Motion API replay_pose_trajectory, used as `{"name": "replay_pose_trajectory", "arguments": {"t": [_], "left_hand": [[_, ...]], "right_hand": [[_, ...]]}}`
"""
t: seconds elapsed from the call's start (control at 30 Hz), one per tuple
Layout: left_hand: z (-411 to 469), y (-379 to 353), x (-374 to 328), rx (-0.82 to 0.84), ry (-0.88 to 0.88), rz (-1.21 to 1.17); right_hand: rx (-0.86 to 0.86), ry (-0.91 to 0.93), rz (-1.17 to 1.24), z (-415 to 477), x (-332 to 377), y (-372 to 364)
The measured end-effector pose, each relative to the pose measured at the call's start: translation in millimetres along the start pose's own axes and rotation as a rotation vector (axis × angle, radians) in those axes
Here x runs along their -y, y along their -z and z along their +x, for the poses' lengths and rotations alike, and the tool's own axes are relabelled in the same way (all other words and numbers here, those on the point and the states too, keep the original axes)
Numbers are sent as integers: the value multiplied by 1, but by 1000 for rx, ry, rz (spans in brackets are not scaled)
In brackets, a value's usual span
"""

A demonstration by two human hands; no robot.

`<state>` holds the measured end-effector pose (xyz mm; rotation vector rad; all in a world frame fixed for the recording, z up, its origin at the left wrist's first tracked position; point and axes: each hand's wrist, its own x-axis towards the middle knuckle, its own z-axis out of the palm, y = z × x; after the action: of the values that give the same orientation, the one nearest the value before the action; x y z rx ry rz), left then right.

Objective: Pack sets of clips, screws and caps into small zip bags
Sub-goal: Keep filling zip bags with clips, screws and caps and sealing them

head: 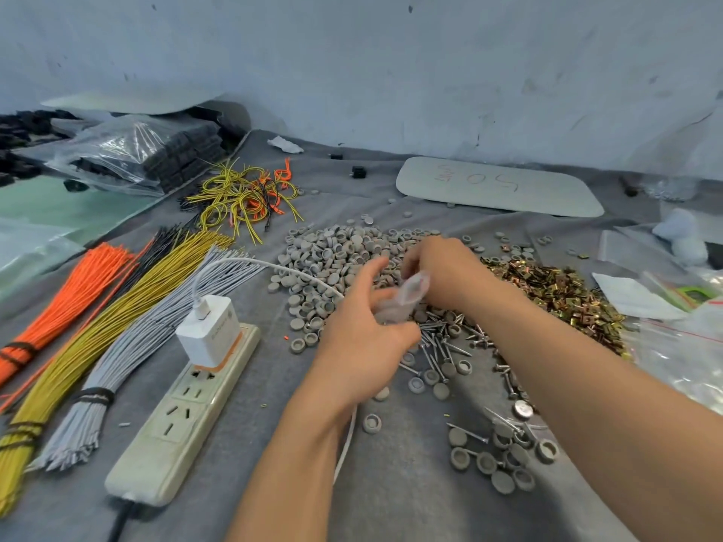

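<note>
My left hand grips the lower part of a small clear zip bag, which stands up between my hands. My right hand is at the bag's mouth with its fingers curled over the top; what they pinch is hidden. Behind the hands lies a big heap of grey round caps. Silver screws are scattered just below the bag. A heap of brass-coloured clips lies to the right of my right forearm. More caps and screws sit near the front right.
A white power strip with a charger lies left of my left arm, its white cable running under the hand. Bundles of orange, yellow and grey wires fill the left. Clear bags lie at the right edge; a grey board behind.
</note>
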<state>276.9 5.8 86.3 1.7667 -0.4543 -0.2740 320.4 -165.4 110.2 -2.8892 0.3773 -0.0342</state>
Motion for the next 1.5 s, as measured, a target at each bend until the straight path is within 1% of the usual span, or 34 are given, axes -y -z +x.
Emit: {"name": "replay_pose_trajectory", "arguments": {"t": [0.07,0.17,0.23,0.3,0.4,0.5,0.57,0.6,0.7,0.8,0.87,0.97,1.1,1.27,1.37,1.4,1.43,1.5], "left_hand": [[-3,4,2,96,6,2],[-2,8,0,116,-3,56],[-2,7,-1,113,-30,52],[-2,5,-2,104,-53,5],[-3,-5,-4,102,-79,-1],[-3,-14,-3,106,-105,-30],[-3,-20,-1,87,-161,-16],[-4,-23,-1,57,-198,12],[-6,-39,-2,-76,-270,130],[-5,-54,-1,-170,-283,250],[-5,-64,0,-164,-298,325],[-7,-71,2,-138,-329,374],[-10,-74,1,-119,-351,426],[-11,-75,1,-108,-368,364],[-13,-73,1,-114,-371,229],[-13,-70,1,-123,-365,164],[-12,-66,1,-146,-360,98],[-9,-55,2,-216,-342,-62]], "right_hand": [[33,1,-69,-1,-3,3],[67,-13,-124,-7,-4,5],[36,-29,-112,-12,-1,6],[-45,-60,-43,-17,-1,8],[-129,-109,98,-28,-7,9],[-295,-158,327,-41,-20,6],[-402,-198,502,-52,-29,3],[-422,-211,564,-58,-33,1],[-397,-237,636,-74,-39,-8],[-428,-286,708,-86,-45,-16],[-435,-346,785,-92,-52,-19],[-421,-375,879,-97,-59,-18],[-445,-361,835,-106,-60,-13],[-459,-379,748,-115,-65,-6],[-407,-345,674,-121,-70,-2],[-378,-345,690,-122,-71,-3],[-342,-352,756,-122,-71,-4],[-265,-385,1017,-121,-66,-3]]}}
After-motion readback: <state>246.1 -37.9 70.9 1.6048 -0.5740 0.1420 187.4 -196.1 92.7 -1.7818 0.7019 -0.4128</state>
